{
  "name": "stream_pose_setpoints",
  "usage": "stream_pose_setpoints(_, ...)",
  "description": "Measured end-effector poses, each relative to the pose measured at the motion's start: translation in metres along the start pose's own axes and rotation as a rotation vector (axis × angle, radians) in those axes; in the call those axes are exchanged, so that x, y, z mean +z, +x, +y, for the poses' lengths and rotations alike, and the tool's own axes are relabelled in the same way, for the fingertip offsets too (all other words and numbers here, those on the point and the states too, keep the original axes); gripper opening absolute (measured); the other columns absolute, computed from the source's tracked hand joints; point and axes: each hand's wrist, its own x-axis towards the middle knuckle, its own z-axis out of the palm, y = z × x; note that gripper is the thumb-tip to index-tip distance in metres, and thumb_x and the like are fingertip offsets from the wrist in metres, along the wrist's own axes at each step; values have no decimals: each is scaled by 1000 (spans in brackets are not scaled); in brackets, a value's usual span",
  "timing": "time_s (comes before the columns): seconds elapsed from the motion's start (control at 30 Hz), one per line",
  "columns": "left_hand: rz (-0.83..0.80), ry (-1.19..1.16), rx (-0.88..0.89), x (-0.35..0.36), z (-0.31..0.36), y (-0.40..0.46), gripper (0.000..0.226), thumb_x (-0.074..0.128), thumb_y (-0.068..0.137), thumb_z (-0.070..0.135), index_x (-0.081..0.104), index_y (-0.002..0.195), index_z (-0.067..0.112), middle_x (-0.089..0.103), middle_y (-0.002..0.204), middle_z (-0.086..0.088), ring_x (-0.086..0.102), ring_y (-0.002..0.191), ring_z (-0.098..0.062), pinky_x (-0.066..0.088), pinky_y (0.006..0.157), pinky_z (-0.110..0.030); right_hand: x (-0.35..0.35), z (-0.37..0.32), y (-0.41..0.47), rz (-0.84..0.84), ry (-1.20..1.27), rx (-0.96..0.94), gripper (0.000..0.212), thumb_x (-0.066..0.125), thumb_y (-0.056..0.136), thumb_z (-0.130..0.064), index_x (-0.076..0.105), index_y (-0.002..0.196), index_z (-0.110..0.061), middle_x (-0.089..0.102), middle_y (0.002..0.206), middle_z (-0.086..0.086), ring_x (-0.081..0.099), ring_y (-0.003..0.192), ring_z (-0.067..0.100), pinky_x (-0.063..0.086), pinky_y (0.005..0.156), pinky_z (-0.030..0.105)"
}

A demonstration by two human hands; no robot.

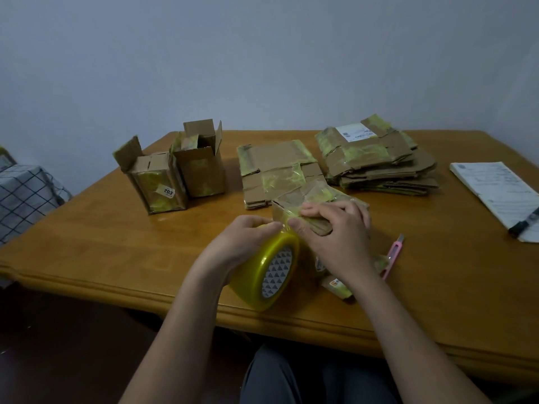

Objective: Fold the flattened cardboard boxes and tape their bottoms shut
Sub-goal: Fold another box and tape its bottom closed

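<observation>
The light, stiff box (318,211) is gripped by the right hand (335,228); beside it, the heavier, slick tape roll (268,272) is grasped by the left hand (242,240), best around its rim

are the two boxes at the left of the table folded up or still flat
Folded up. Both the box with the 203 sticker and the box behind it stand upright on the table, top flaps open.
</observation>
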Motion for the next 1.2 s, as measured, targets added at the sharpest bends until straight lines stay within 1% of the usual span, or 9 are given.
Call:
stream_pose_setpoints(0.23,-13,62,-105,-10,0,0,57,65,84,54,62,126,15,72,100,-7,72,86,-24,59,76,-37,3,1,8,-36,25,23,25,71,78,-47,71,97,-31,64,101,-11,34,101,6,29,95,35)
stream_pose_setpoints(0.33,-45,-6,-79,-9,-1,-2,67,66,75,58,64,125,13,76,92,-5,75,78,-21,59,64,-31,3,2,11,-65,44,38,29,68,76,-52,70,99,-34,64,106,-11,36,107,9,29,96,35)
stream_pose_setpoints(0.43,-78,-62,-67,-9,-3,-3,79,66,62,62,63,127,16,76,96,-6,75,80,-20,59,67,-32,2,2,11,-85,5,68,49,62,65,-69,69,102,-37,61,108,-17,34,110,7,29,101,37)
stream_pose_setpoints(0.57,-130,-122,-58,-12,-5,-4,75,71,64,55,62,127,16,76,98,-7,75,84,-22,60,66,-33,5,2,12,-65,-6,29,43,67,66,-63,68,97,-33,65,107,-18,33,103,3,28,99,38)
stream_pose_setpoints(0.73,-73,-33,4,-6,-1,-3,46,67,82,49,65,119,22,74,100,-5,74,84,-22,59,68,-32,11,6,11,-46,-4,-27,28,77,73,-42,66,97,-31,64,106,-12,27,97,0,18,85,25)
stream_pose_setpoints(0.87,-47,-102,66,-4,-9,-9,46,63,83,50,64,122,27,71,107,-3,72,90,-20,59,71,-32,10,4,10,-63,-23,-38,28,76,77,-38,65,101,-28,63,108,-10,27,97,-1,16,84,22)
stream_pose_setpoints(1.07,-63,-162,48,-5,-12,-9,53,66,79,53,64,125,25,74,106,-6,74,89,-22,58,66,-32,-32,2,11,-342,185,56,43,68,80,-49,59,122,-43,44,125,-16,38,124,13,35,101,35)
stream_pose_setpoints(1.13,-71,-152,30,-6,-12,-6,55,67,76,54,65,124,26,74,106,-6,74,91,-24,59,70,-35,-58,9,6,-257,348,75,39,64,84,-47,59,122,-42,48,132,-14,46,123,8,43,97,31)
stream_pose_setpoints(1.2,-71,-141,13,-8,-11,-1,46,68,81,50,66,121,27,75,102,-6,74,88,-24,60,69,-36,-80,25,0,-121,305,121,25,60,89,-35,63,114,-36,58,120,-10,51,112,3,49,91,26)
